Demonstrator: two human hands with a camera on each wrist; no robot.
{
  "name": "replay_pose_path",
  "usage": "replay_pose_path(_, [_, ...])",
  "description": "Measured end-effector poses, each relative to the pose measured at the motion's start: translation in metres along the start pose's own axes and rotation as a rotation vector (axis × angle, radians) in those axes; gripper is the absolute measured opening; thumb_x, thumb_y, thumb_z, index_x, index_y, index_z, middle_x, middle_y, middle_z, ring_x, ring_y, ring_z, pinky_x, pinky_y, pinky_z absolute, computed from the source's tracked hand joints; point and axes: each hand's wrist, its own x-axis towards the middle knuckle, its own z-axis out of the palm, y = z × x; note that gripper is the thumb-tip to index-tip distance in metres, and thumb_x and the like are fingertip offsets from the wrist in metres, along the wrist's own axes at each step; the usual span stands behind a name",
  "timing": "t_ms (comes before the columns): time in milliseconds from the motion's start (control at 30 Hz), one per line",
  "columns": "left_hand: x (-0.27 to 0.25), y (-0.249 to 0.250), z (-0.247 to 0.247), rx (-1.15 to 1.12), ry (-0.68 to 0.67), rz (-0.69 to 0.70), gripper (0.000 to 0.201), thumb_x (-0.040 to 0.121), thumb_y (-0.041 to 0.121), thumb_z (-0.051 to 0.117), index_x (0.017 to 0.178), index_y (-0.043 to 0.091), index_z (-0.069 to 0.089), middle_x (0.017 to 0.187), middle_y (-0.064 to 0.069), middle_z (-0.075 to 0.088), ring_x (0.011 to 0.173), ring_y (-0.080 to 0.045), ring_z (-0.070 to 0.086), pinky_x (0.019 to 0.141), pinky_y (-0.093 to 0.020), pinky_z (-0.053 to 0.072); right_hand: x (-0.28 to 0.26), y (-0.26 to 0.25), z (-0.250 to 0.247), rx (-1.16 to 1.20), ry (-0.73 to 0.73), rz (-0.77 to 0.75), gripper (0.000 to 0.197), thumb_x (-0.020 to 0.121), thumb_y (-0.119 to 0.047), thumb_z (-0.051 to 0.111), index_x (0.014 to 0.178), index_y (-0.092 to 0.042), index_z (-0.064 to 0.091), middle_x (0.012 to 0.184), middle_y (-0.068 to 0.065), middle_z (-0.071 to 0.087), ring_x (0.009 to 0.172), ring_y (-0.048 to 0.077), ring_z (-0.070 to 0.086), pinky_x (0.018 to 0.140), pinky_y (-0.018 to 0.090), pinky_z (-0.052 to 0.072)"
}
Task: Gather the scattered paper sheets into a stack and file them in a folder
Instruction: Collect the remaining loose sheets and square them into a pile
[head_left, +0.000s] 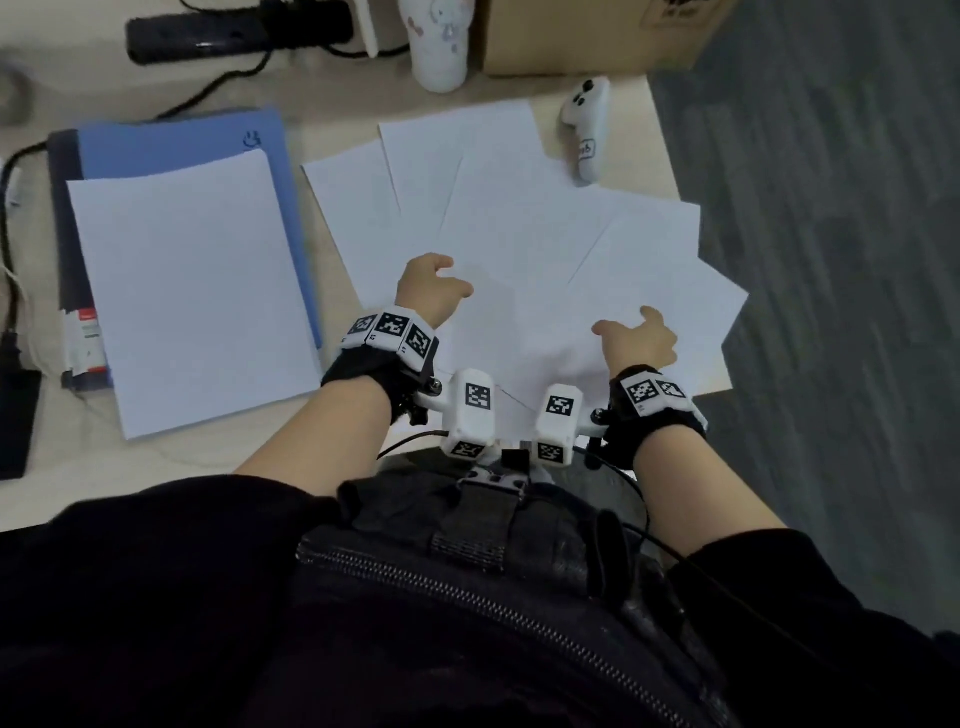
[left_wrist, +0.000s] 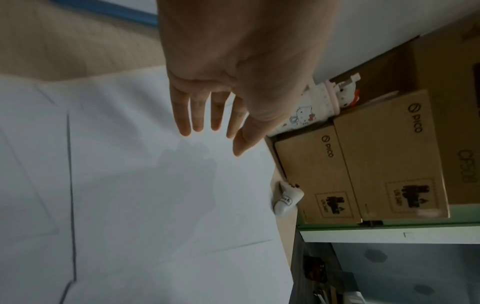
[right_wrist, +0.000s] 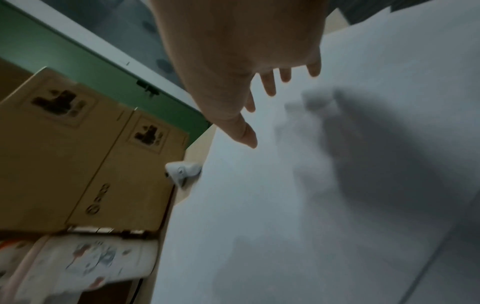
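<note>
At the far left of the pale surface (head_left: 156, 467) a black cable (head_left: 6, 249) runs down to a dark device at the edge. Just beside it lies the blue folder (head_left: 176, 148), with one white sheet (head_left: 192, 291) resting flat on top of it and covering most of its face. Behind it sits a black power strip (head_left: 234, 31). Farther right, the scattered paper sheets (head_left: 519, 218) lie fanned and overlapping on the surface. The left hand (head_left: 431, 291) hovers over their near left part, fingers (left_wrist: 197, 115) straight and slightly spread, holding nothing. The right hand (head_left: 639, 340) is over the near right part of the fan, fingers extended and loose, also gripping nothing; whether either palm touches the paper cannot be told. Beyond the fan stand a white patterned bottle (head_left: 439, 47) and a cardboard box (head_left: 587, 36), and a white controller (head_left: 587, 130) lies at the sheets' far right edge.
</note>
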Motion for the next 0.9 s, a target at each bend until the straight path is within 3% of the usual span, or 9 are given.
replay_pose_path(100, [0.002, -0.002, 0.019, 0.061, 0.011, -0.036, 0.059, 0.085, 0.009, 0.063, 0.139, 0.007, 0.040, 0.148, -0.009, 0.035, 0.133, -0.025, 0.040, 0.108, -0.034, 0.036, 0.016, 0.021, -0.018, -0.031, 0.043, 0.094, 0.080, 0.082, -0.027, 0.068, 0.148, -0.017, 0.024, 0.154, 0.015, 0.020, 0.141, 0.031, 0.018, 0.111, 0.046, 0.024])
replay_pose_path(233, [0.005, -0.014, 0.032, 0.232, 0.025, -0.082, 0.069, 0.083, 0.015, 0.065, 0.144, 0.009, 0.033, 0.152, -0.010, 0.028, 0.139, -0.026, 0.028, 0.113, -0.036, 0.028, 0.030, 0.044, -0.028, -0.049, 0.038, 0.193, 0.090, 0.083, -0.035, 0.069, 0.150, -0.012, 0.014, 0.157, 0.012, 0.008, 0.144, 0.030, 0.009, 0.113, 0.044, 0.017])
replay_pose_path(333, [0.008, -0.023, 0.032, 0.371, 0.096, -0.128, 0.072, 0.083, 0.019, 0.065, 0.145, 0.011, 0.029, 0.153, -0.011, 0.020, 0.142, -0.029, 0.015, 0.115, -0.036, 0.020, 0.035, 0.045, -0.024, -0.095, 0.064, 0.160, 0.090, 0.080, -0.034, 0.072, 0.148, -0.008, 0.020, 0.155, 0.010, 0.013, 0.140, 0.029, 0.015, 0.110, 0.040, 0.023])
replay_pose_path(433, [0.010, -0.025, 0.028, 0.366, 0.154, -0.156, 0.071, 0.082, 0.016, 0.065, 0.143, 0.011, 0.029, 0.150, -0.010, 0.018, 0.139, -0.030, 0.015, 0.111, -0.038, 0.023, 0.035, 0.040, -0.015, -0.106, 0.090, 0.133, 0.086, 0.077, -0.028, 0.075, 0.143, -0.007, 0.025, 0.150, 0.009, 0.018, 0.133, 0.030, 0.023, 0.103, 0.041, 0.030])
replay_pose_path(533, [0.015, -0.028, 0.024, 0.377, 0.133, -0.165, 0.073, 0.081, 0.020, 0.065, 0.143, 0.014, 0.028, 0.147, -0.009, 0.020, 0.136, -0.028, 0.016, 0.107, -0.041, 0.025, 0.032, 0.037, -0.007, -0.138, 0.116, 0.198, 0.088, 0.074, -0.027, 0.077, 0.141, -0.007, 0.024, 0.146, 0.010, 0.019, 0.128, 0.031, 0.026, 0.093, 0.037, 0.034])
replay_pose_path(633, [0.022, -0.037, 0.018, 0.296, 0.122, -0.176, 0.075, 0.081, 0.023, 0.065, 0.144, 0.019, 0.025, 0.142, -0.005, 0.033, 0.135, -0.026, 0.017, 0.110, -0.041, 0.026, 0.029, 0.035, -0.001, -0.121, 0.130, 0.261, 0.090, 0.071, -0.030, 0.080, 0.137, -0.004, 0.024, 0.143, 0.013, 0.021, 0.124, 0.031, 0.029, 0.086, 0.035, 0.033])
replay_pose_path(733, [0.027, -0.043, 0.013, 0.152, 0.129, -0.169, 0.063, 0.082, 0.020, 0.063, 0.138, 0.020, 0.034, 0.127, 0.000, 0.050, 0.131, -0.021, 0.023, 0.107, -0.035, 0.030, 0.026, 0.034, 0.005, -0.074, 0.126, 0.278, 0.093, 0.070, -0.027, 0.081, 0.139, -0.003, 0.023, 0.141, 0.015, 0.021, 0.124, 0.032, 0.029, 0.084, 0.034, 0.032])
replay_pose_path(900, [0.027, -0.036, 0.006, 0.223, 0.083, -0.211, 0.055, 0.082, 0.029, 0.064, 0.132, 0.021, 0.044, 0.141, -0.007, 0.031, 0.132, -0.027, 0.022, 0.101, -0.031, 0.029, 0.019, 0.034, 0.010, 0.120, 0.136, 0.278, 0.081, 0.071, -0.015, 0.079, 0.137, -0.009, 0.032, 0.140, 0.015, 0.031, 0.124, 0.032, 0.036, 0.081, 0.034, 0.035])
